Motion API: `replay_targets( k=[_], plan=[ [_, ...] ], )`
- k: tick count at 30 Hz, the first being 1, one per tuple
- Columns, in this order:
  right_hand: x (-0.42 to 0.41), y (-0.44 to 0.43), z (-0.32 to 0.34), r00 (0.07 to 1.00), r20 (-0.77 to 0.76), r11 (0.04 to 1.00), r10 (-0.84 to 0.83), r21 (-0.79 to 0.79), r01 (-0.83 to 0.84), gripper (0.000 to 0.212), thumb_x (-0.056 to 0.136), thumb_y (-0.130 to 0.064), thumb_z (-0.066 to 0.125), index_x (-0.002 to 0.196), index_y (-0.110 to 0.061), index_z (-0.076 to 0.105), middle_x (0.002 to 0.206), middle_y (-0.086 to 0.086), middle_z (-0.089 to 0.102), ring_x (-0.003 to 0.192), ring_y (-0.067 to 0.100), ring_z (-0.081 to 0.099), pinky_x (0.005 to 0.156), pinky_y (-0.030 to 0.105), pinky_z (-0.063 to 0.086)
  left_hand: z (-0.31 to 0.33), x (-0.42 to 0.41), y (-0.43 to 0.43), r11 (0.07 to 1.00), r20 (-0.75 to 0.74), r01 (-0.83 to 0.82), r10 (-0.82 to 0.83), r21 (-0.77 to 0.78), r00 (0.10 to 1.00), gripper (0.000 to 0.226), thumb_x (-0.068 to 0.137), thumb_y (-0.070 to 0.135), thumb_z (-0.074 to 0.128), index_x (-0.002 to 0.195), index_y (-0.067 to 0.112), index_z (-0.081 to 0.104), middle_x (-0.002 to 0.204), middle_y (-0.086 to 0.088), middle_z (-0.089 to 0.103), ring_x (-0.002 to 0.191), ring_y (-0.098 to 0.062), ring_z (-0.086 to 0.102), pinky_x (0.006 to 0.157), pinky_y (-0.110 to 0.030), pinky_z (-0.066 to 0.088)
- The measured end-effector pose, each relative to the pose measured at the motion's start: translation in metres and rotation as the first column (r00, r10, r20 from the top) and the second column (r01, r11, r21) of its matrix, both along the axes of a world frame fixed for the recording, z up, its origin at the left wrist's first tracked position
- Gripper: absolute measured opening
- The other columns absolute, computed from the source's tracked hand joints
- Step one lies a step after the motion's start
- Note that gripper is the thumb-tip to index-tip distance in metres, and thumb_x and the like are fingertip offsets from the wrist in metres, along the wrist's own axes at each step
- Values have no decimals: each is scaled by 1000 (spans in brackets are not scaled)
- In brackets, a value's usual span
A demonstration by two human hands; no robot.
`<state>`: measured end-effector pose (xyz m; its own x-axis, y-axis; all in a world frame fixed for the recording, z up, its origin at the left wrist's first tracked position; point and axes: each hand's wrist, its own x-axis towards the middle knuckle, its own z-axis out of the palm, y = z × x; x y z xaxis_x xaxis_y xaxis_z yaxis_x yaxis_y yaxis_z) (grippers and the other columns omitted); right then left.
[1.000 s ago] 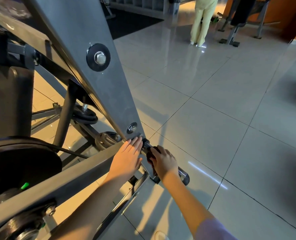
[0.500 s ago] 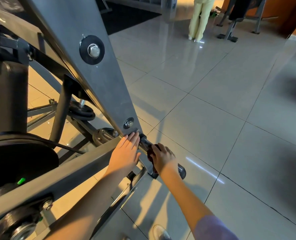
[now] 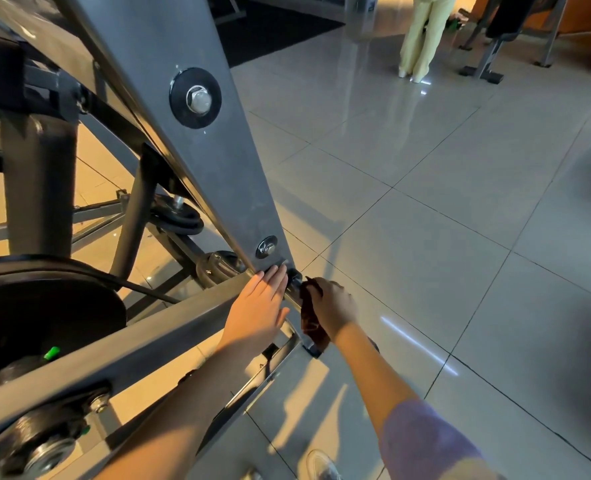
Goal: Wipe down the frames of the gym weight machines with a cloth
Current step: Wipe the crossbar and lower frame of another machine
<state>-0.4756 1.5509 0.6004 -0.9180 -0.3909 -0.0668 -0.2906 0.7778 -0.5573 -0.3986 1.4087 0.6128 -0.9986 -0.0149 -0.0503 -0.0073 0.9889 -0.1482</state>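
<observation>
Two beams of the weight machine frame [image 3: 197, 161] are joined at its lower corner, where the left hand [image 3: 257, 306] is laid flat, fingers straight. Just beside, a dark cloth [image 3: 309, 318] is gripped by the right hand [image 3: 334, 306] and pressed on a short bar [image 3: 294, 276]. Most of the frame is judged unwiped.

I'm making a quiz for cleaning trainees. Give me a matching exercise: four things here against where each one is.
1 left hand
2 cloth
3 weight plate
4 large bolt

A high on the frame
B gripped by the right hand
C flat on the frame's lower end
D lower left, black

Pairs: 1-C, 2-B, 3-D, 4-A
</observation>
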Motion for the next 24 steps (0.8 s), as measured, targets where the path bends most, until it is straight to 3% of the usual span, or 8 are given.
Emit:
replay_targets(
  k=[2,6,11,14,17,19,21,24],
  plan=[
    [13,18,-5,996,-86,999,29,35,-26,30,101,-31,46,128,-22,57,116,2,60,90,19,60,70,24,47,0,3,-1,1000,-7,3,-3,-15,1000,65,104,46,21,154,9,4,163,-6,1,150,-19,-2,120,-34,0],
    [43,65,-34,928,-360,995,98,37,-91,44,66,-17,88,106,-15,69,94,4,66,70,22,65,52,28,53,1,2,1,1000,-35,7,-7,-9,999,64,104,44,25,154,9,5,162,-5,0,150,-19,-1,119,-34,0],
    [12,14,-11,987,-151,998,57,22,-54,34,102,-32,41,133,-23,53,122,0,57,99,21,60,78,27,51,0,0,-5,1000,-9,-6,6,-2,1000,61,95,38,53,145,6,38,153,-10,37,142,-23,34,114,-36,27],
    [6,-4,-6,991,-107,997,78,-19,-81,34,104,-34,37,132,-24,53,117,-1,58,95,16,60,77,23,51,4,0,-3,1000,-11,-15,15,-11,1000,58,93,39,42,139,4,49,146,-12,46,136,-24,43,110,-37,34],
    [25,35,-13,980,-151,992,126,50,-120,36,96,-29,57,132,-23,55,123,0,56,103,23,60,82,32,53,1,4,-1,999,-6,11,-11,-51,1000,59,99,40,33,148,6,34,156,-10,30,145,-23,28,116,-36,20],
    [46,73,-24,948,-279,988,154,67,-141,49,68,-19,86,114,-15,68,107,4,65,84,24,67,67,30,58,0,4,-2,999,-29,3,-5,-43,1000,63,101,42,38,151,7,23,159,-8,20,148,-21,17,117,-34,8],
    [50,88,-34,928,-326,982,182,109,-154,58,47,-14,95,101,-14,73,95,5,68,70,19,66,55,26,57,0,4,-1,999,-76,-1,-2,-40,997,65,101,43,36,153,8,16,161,-7,11,149,-20,9,116,-34,1],
    [37,61,-31,931,-321,984,172,95,-149,48,55,-16,93,98,-14,71,94,6,67,69,22,65,53,29,56,-3,2,1,1000,-27,-11,10,-23,1000,66,103,44,29,154,9,6,162,-5,0,150,-20,0,118,-34,-3]
  ],
)
